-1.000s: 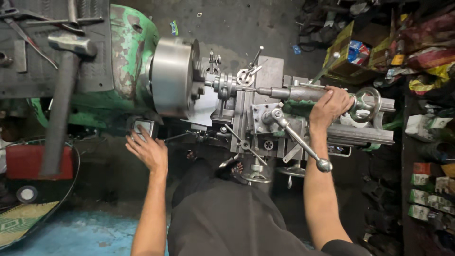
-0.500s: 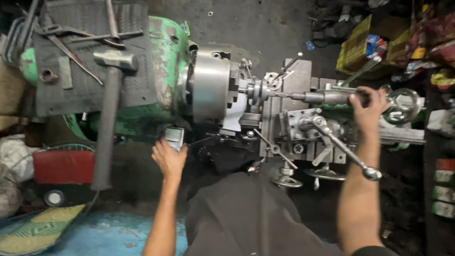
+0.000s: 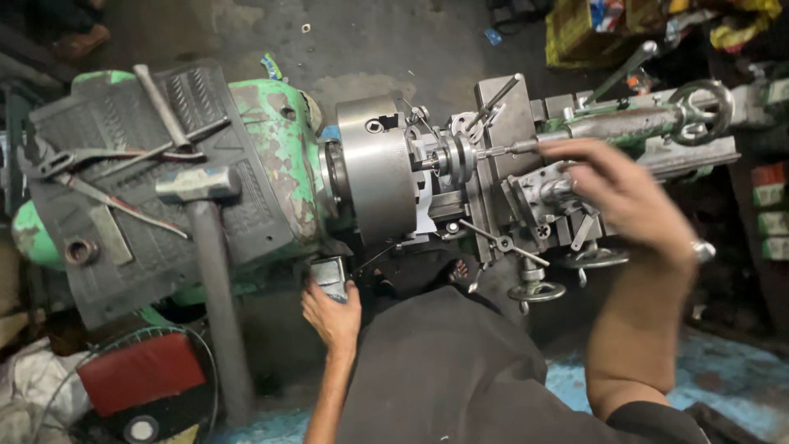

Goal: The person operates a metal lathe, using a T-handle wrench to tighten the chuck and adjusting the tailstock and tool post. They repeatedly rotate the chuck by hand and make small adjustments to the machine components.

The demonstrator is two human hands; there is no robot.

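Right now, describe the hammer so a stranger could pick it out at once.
Start at the green lathe and look at the black ribbed mat covering its headstock. The hammer lies there, steel head on the mat, handle hanging off toward the floor. Unlike the slim pliers and rod beside it, it has a thick handle.

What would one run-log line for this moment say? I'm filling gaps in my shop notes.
left hand: on small grey box under lathe | right hand: open, blurred, over slide | chuck: holds part | hammer: on top

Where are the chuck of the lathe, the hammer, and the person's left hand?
chuck (image 3: 380, 168), head view, on its round steel side.
hammer (image 3: 199, 185), head view, on its steel head.
left hand (image 3: 333, 312), head view, on the back of the hand.
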